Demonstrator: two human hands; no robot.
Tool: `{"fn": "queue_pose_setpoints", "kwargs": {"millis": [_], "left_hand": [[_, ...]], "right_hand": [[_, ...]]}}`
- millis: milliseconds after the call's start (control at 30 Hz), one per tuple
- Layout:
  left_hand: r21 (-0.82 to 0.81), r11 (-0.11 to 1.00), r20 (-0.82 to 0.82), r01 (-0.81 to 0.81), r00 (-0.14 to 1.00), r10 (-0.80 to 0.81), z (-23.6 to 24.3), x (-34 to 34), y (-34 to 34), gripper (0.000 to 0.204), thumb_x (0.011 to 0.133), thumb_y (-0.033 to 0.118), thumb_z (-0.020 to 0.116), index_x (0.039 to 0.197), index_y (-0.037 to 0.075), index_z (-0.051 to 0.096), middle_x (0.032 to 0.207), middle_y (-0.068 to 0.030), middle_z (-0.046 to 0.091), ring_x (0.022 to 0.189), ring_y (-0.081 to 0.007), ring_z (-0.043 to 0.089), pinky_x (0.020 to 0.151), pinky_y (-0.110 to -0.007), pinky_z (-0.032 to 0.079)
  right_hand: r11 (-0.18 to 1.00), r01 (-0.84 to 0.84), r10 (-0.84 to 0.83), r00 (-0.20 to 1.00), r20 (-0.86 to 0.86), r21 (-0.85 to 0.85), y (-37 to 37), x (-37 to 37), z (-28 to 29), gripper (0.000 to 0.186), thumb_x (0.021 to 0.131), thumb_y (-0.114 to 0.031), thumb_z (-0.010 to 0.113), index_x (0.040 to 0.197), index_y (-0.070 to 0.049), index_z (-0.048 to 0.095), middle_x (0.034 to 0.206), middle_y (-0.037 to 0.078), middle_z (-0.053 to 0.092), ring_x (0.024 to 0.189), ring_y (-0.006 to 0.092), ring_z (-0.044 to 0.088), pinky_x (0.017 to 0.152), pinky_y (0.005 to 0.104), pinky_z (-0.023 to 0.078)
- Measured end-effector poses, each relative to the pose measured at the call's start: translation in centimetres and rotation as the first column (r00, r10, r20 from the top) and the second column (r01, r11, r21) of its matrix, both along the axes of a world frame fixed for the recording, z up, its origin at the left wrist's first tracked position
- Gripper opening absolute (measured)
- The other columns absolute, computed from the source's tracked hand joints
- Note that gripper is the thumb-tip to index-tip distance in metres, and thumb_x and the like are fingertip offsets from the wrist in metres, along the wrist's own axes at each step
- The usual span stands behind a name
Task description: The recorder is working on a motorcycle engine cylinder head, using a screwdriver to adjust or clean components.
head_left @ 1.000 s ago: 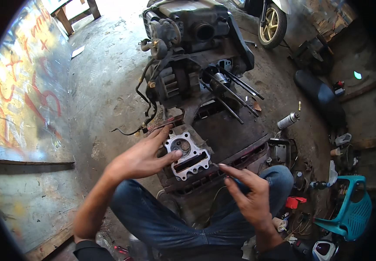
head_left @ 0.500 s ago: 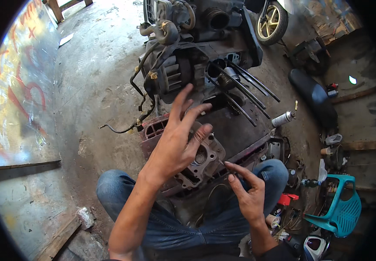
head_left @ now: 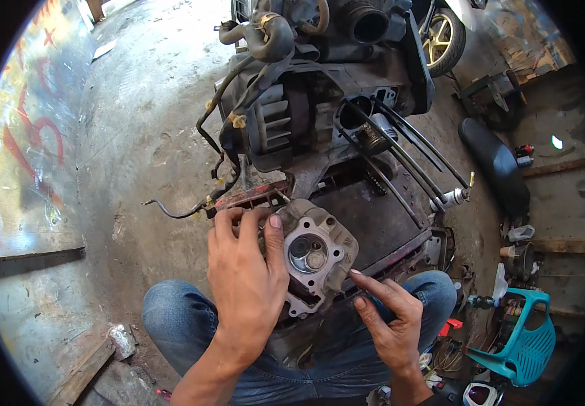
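Observation:
A metal cylinder head (head_left: 336, 237) lies face up on a dark platform (head_left: 380, 216) below the engine, its round combustion chamber (head_left: 308, 253) showing. My left hand (head_left: 245, 284) grips the head's left side, fingers bent over it and thumb along the near face. My right hand (head_left: 394, 318) is at the head's lower right, index tip at its edge, thumb lower and the other fingers curled; what it holds, if anything, is too small to make out. The partly dismantled engine (head_left: 272, 122) above has long studs (head_left: 387, 189) and a piston (head_left: 378, 139) at its right.
A spray can (head_left: 449, 200), a black seat (head_left: 492, 162) and a motorcycle wheel (head_left: 441, 44) are at right. A teal plastic chair (head_left: 523, 345) lies among clutter at lower right. A painted board (head_left: 28, 155) stands at left; a wooden plank (head_left: 79, 375) lies at lower left.
My left hand lifted off the head, then settled on its left side. The head now sits at a different angle. My right hand stays at its right edge. The view has shifted.

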State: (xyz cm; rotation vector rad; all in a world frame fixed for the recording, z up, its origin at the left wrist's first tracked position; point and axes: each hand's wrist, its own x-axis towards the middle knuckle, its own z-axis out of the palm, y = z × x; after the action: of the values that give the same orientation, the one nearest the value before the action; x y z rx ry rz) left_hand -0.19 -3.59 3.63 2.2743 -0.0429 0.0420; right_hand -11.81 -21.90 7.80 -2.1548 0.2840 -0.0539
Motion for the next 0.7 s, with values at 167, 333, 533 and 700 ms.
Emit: {"fn": "queue_pose_setpoints", "kwargs": {"millis": [167, 333, 533, 700], "left_hand": [[-0.083, 0.996, -0.183, -0.031, 0.983, 0.015, 0.1, -0.2, -0.5, 0.030, 0.115, 0.030, 0.059, 0.121, 0.004, 0.073, 0.121, -0.0218, 0.067, 0.102, -0.0451, 0.070, 0.093, -0.055, 0.056], [-0.158, 0.987, -0.074, 0.001, 0.997, -0.013, -0.8, -0.4, -1.3, 0.027, 0.112, 0.026, 0.063, 0.118, 0.002, 0.074, 0.112, -0.0221, 0.073, 0.100, -0.0462, 0.070, 0.090, -0.054, 0.055], [-0.129, 0.986, 0.055, 0.102, 0.994, -0.096, -0.3, -0.5, -1.6, 0.025, 0.107, 0.018, 0.068, 0.120, -0.001, 0.077, 0.118, -0.0211, 0.076, 0.113, -0.0393, 0.071, 0.099, -0.046, 0.054], [-0.188, 0.940, 0.233, 0.286, 0.942, -0.240, 0.5, -0.2, -4.0, 0.016, 0.102, 0.011, 0.072, 0.109, 0.002, 0.083, 0.113, -0.0139, 0.078, 0.107, -0.0336, 0.071, 0.099, -0.042, 0.054]], "right_hand": [[0.992, -0.086, 0.085, 0.996, -0.009, -0.089, 0.8, 1.1, 0.6, 0.044, 0.096, -0.003, 0.083, 0.139, -0.011, 0.079, 0.074, 0.006, 0.055, 0.064, 0.0157, 0.052, 0.058, 0.0328, 0.044], [0.993, -0.052, 0.042, 0.995, -0.095, -0.110, 1.1, 0.6, 1.3, 0.038, 0.098, -0.002, 0.079, 0.136, -0.008, 0.080, 0.081, 0.009, 0.068, 0.069, 0.0168, 0.060, 0.067, 0.0322, 0.049], [1.000, -0.017, 0.018, 1.000, 0.009, -0.024, 0.4, -1.6, -0.1, 0.040, 0.102, -0.005, 0.078, 0.141, -0.013, 0.078, 0.082, 0.010, 0.067, 0.065, 0.0174, 0.061, 0.061, 0.0339, 0.050], [1.000, 0.024, -0.023, 0.998, 0.061, -0.016, 0.8, -2.9, -1.1, 0.041, 0.103, -0.004, 0.076, 0.143, -0.011, 0.076, 0.090, 0.013, 0.074, 0.069, 0.0208, 0.067, 0.064, 0.0364, 0.053]]}}
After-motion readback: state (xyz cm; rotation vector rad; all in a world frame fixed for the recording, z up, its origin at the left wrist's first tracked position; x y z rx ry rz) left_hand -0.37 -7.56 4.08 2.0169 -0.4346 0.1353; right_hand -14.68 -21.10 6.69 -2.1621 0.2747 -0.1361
